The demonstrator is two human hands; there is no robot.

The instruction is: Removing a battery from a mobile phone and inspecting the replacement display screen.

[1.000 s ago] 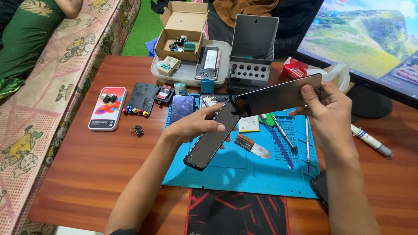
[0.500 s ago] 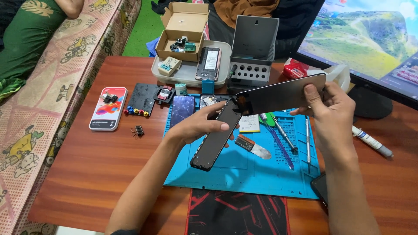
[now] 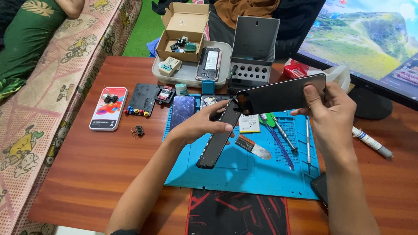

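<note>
Above blue mat (image 3: 244, 174): hands lift screen (image 3: 278, 93), frame (image 3: 217, 139).

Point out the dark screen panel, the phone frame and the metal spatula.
dark screen panel (image 3: 278, 93), head view, middle of its back face
phone frame (image 3: 216, 143), head view, middle of its long body
metal spatula (image 3: 260, 152), head view, flat blade

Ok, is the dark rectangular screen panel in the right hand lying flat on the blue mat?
No, the right hand holds the dark screen panel raised above the blue mat.
</note>
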